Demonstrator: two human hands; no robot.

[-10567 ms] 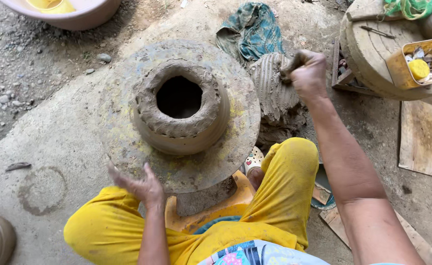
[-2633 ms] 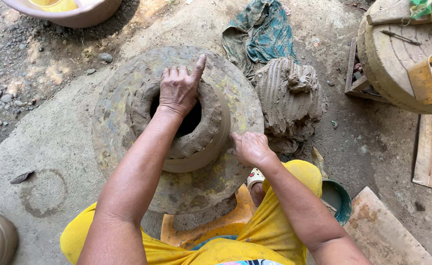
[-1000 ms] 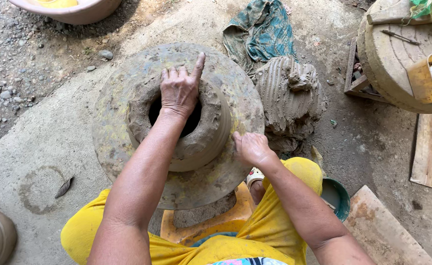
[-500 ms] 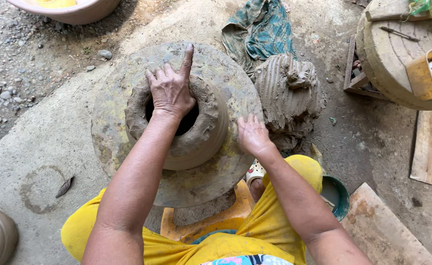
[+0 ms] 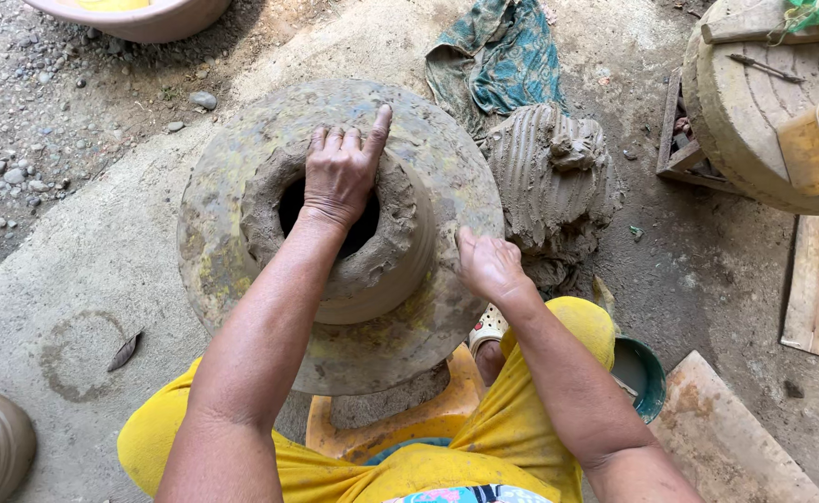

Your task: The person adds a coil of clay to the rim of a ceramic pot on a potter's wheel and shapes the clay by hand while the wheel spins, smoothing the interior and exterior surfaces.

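Left hand (image 5: 339, 177) lies open on the rim of the soft, wet, easily dented clay pot (image 5: 353, 247); right hand (image 5: 488, 265), open, rests flat on the heavy turntable (image 5: 242, 186), so the pot is best supported at its thick lower wall.

Grey-brown clay pot (image 5: 372, 251), ridged grey clay lump (image 5: 549, 177), teal patterned cloth (image 5: 502, 56), possibly green bowl (image 5: 647, 377).

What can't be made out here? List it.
Head view only:
- Inside of the clay pot: dark, and covered by the left hand.
- Right hand palm, flat on the wheel: contact hidden under the hand.
- Pink basin: cut off by the top edge.
- Yellow tub: cut off by the right edge, contents unclear.
- Green bowl: partly behind the knee.
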